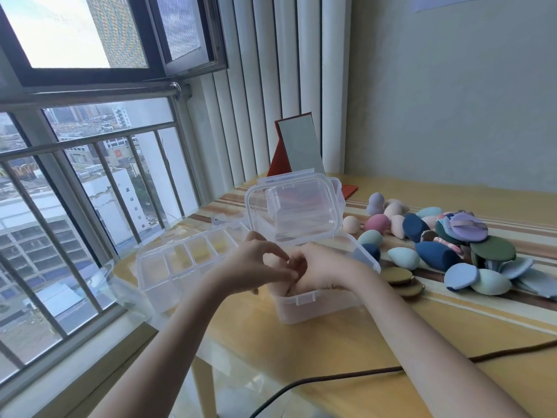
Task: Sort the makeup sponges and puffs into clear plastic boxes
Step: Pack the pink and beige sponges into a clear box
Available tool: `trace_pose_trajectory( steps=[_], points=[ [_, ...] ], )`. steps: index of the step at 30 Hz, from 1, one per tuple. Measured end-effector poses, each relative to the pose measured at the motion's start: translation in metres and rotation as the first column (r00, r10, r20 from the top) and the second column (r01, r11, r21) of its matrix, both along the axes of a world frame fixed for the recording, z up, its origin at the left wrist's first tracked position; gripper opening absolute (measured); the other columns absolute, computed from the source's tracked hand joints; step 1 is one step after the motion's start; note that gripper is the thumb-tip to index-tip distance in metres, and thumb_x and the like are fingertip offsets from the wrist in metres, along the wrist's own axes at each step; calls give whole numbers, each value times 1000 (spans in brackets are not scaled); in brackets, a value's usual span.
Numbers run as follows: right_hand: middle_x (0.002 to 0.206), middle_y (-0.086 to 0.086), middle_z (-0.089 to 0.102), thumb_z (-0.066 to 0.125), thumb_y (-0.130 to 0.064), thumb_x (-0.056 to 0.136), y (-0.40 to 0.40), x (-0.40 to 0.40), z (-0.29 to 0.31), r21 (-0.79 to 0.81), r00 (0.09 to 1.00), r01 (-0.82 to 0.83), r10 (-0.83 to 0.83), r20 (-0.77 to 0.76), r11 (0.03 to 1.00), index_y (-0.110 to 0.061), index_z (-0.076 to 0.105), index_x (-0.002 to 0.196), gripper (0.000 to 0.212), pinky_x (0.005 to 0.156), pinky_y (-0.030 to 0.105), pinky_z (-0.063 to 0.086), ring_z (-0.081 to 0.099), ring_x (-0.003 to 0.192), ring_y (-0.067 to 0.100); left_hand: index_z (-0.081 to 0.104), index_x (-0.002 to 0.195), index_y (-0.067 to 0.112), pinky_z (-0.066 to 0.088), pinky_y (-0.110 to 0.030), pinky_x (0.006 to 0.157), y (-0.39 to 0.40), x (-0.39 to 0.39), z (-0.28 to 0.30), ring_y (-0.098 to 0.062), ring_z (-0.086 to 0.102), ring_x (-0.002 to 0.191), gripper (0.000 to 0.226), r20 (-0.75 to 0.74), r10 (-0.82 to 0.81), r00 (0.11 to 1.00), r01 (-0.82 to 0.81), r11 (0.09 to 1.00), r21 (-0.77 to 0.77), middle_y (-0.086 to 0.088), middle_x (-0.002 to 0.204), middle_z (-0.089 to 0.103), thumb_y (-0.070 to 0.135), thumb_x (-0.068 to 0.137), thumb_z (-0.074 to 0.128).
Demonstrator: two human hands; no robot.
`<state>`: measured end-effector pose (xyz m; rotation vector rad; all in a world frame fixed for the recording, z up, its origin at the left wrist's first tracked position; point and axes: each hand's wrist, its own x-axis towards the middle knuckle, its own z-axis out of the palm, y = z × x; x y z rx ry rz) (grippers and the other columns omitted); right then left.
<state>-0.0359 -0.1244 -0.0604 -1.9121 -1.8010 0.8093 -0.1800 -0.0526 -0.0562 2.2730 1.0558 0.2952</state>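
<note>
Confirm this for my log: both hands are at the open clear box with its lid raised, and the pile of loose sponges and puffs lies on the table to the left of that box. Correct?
Not quite. The head view shows both hands, left hand and right hand, at the open clear box with its lid raised, but the pile of sponges and puffs lies to the box's right.

We see a clear glossy plastic box (316, 300), matt foam-like sponges (437, 254), and a glossy tabletop (452, 321).

Both bare forearms reach forward and converge in the middle of the view. The left hand (259, 263) has its fingers curled, thumb and forefinger arched toward each other. The right hand (319, 270) bends down at the wrist, fingers curled inward, touching the left fingertips.
</note>
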Motion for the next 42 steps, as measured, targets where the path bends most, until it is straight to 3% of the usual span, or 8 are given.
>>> trace_pose_trajectory(
  steps=[3,8,13,20,31,37,40,42],
  points=[
    [89,-7,62,76,-25,76,-3,2,1,-3,1000,8,-8,2,1000,-25,61,98,26,63,19,42,57,78,7,64,105,23,47,-16,45,-1,2,-1,-15,56,80,38,9,15,1000,-15,1000,13,3,114,35,30,71,80],
    [85,-1,53,63,-14,86,-3,6,9,143,925,129,-66,-375,981,-24,61,102,19,66,20,43,50,77,10,63,98,24,46,-17,43,-2,2,-4,-14,54,72,34,59,46,997,-46,999,2,2,111,36,26,69,83],
    [84,9,59,69,-22,86,5,-8,16,366,975,157,-84,-208,917,-27,73,90,7,61,19,45,48,68,9,56,115,16,49,-23,47,-2,4,-9,-16,53,78,58,125,96,987,-96,995,-3,3,111,36,25,65,84],
    [78,1,48,61,-17,88,11,-20,8,122,962,66,-31,-271,990,-32,62,126,41,63,18,41,46,65,8,23,111,21,47,-15,60,-4,1,-15,-8,41,93,79,305,123,944,-136,991,21,0,118,31,15,62,84],
    [82,-3,64,60,-15,93,9,-17,7,106,883,72,-14,-470,992,-15,70,104,15,52,10,43,56,57,-3,20,128,23,52,-28,76,-5,-2,-11,-11,48,92,94,267,78,960,-102,992,77,0,120,30,21,62,86],
    [88,-1,71,63,-8,90,3,-10,6,164,866,93,2,-500,982,-11,68,108,19,53,8,43,61,64,-4,23,124,21,48,-13,62,-2,-3,-15,-8,55,91,89,321,92,943,-95,995,-8,-2,117,44,16,62,86],
    [83,-6,66,67,-7,87,3,-13,6,114,827,58,16,-562,992,-12,60,113,28,57,9,45,56,71,7,21,125,20,53,-22,62,-2,-1,-13,-14,57,90,91,331,91,939,-78,996,-52,0,116,42,11,61,86],
    [86,-4,64,65,-10,88,5,-14,5,122,881,47,16,-474,991,-15,63,111,23,64,12,49,56,80,10,21,120,24,54,-27,63,-3,-1,-12,-14,56,90,88,303,66,951,-61,998,-26,6,108,42,11,62,85]
  ],
)
